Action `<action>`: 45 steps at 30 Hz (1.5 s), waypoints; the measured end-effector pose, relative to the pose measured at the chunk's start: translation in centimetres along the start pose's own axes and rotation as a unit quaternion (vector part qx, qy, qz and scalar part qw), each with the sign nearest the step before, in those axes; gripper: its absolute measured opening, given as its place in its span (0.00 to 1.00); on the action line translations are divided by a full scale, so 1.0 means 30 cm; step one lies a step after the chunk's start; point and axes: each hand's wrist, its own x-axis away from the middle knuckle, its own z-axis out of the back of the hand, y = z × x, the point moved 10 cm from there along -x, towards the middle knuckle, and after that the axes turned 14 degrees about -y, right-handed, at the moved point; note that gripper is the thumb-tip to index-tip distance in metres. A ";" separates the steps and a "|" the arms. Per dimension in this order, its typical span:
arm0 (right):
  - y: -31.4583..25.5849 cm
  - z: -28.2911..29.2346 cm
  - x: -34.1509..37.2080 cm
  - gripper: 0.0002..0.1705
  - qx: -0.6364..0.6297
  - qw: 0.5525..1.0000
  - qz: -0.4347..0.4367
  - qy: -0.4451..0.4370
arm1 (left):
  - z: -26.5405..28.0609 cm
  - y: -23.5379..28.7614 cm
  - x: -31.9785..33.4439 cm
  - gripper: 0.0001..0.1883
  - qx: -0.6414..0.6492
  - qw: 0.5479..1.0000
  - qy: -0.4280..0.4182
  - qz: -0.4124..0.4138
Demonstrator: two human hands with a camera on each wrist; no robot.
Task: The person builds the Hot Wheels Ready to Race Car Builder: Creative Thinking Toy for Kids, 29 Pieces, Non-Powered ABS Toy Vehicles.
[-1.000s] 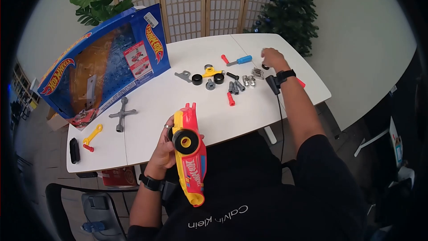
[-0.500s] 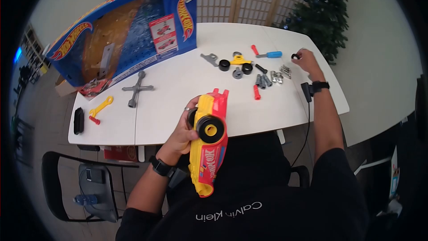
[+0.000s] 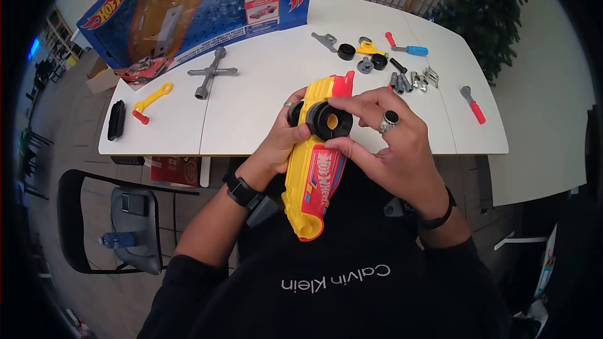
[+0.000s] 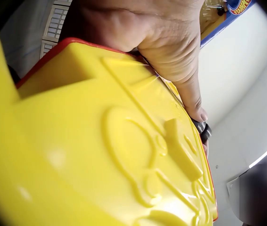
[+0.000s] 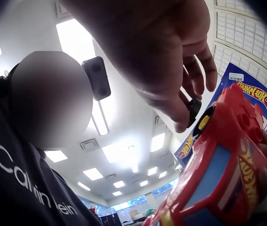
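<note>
A red and yellow toy car point(image 3: 317, 176) with Hot Wheels lettering is held on its side over the lap. My left hand point(image 3: 281, 138) grips it around the body, thumb by the wheel; in the left wrist view the yellow underside point(image 4: 77, 141) fills much of the frame. Between thumb and index finger, my right hand point(image 3: 396, 144) pinches a small black ring-shaped piece point(image 5: 194, 109). That piece is right at the black wheel with the yellow hub point(image 5: 204, 122), overlapping it in the head view.
On the white table point(image 3: 264, 113) lie a grey cross-shaped wrench point(image 3: 213, 73), a yellow wrench point(image 3: 152, 101), a blue-handled screwdriver point(image 3: 414, 51) and a red-handled tool point(image 3: 474, 107). Small wheels, grey bolts and silver parts sit at the back right. The toy box point(image 3: 201, 6) stands at the back left.
My right hand has picked up the small black ring at the table's right side and brought it to the car's wheel. The left hand keeps its hold on the car.
</note>
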 end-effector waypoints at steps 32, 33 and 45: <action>0.059 -0.032 0.020 0.28 0.042 0.988 0.029 0.144 | -0.001 0.004 0.000 0.59 -0.091 0.996 0.021 0.006; 0.058 -0.019 0.031 0.28 0.040 0.988 0.031 0.143 | 0.010 0.005 0.004 0.59 -0.093 0.995 0.023 0.004; -0.015 -0.199 0.055 0.48 0.116 0.989 0.047 -0.077 | 0.056 0.032 0.027 0.53 -0.105 0.993 0.032 -0.033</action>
